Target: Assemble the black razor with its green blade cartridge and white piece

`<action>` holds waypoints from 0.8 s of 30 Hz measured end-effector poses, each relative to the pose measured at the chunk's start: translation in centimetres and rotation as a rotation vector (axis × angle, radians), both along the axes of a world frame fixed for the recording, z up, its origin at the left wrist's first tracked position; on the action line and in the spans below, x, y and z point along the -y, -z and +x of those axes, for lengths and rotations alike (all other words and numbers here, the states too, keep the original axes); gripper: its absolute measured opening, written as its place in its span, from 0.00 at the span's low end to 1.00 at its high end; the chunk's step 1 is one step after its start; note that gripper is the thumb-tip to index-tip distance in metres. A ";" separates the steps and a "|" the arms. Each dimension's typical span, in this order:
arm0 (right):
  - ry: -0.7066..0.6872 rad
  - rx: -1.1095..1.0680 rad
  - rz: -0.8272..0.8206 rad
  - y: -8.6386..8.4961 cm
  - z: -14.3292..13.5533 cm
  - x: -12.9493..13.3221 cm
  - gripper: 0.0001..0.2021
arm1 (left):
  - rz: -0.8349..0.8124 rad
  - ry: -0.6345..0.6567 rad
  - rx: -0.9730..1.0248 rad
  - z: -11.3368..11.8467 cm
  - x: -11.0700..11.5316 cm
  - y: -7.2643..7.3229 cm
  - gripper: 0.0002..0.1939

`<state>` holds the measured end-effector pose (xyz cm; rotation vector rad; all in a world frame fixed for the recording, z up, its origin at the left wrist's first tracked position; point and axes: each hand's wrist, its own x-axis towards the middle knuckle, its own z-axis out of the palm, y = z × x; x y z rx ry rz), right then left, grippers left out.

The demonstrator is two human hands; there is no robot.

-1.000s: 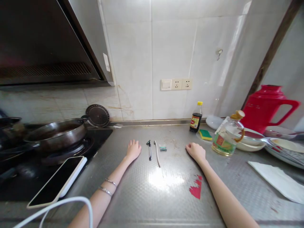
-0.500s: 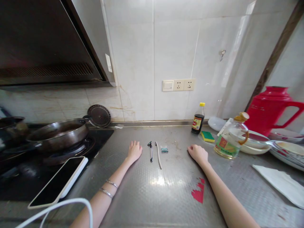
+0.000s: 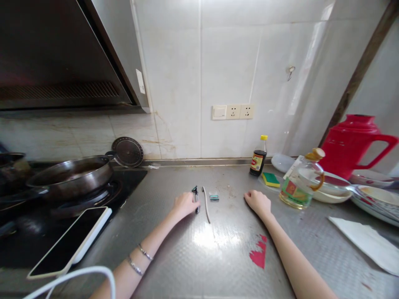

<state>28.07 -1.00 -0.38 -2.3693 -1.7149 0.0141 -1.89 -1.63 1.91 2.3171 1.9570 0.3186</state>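
Note:
My left hand (image 3: 185,203) is closed at the handle of a razor (image 3: 195,190), which lies on the metal counter with its dark head pointing toward the wall. The fingers hide part of the handle. Just right of the razor lies a slender, slightly bent white stick, like a toothbrush (image 3: 206,205). Beyond that is a small teal-and-clear piece resembling a razor cartridge (image 3: 214,198). My right hand (image 3: 258,201) rests on the counter farther right with its fingers curled in, holding nothing visible.
Leftward are a phone (image 3: 70,241), a white cable (image 3: 90,270) and a pan (image 3: 73,174) on the stove. To the right stand a soy sauce bottle (image 3: 257,160), a sponge (image 3: 271,180), an oil jug (image 3: 297,191), bowls (image 3: 333,195) and a red thermos (image 3: 352,143).
My left hand has moved right from the bare counter to the razor and closed at its handle. The right hand has stayed in place; the view has shifted slightly.

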 end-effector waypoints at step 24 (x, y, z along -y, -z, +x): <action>-0.009 -0.201 0.127 -1.5 -2.3 -0.3 0.20 | 0.234 0.003 0.195 1.0 0.8 -0.7 0.14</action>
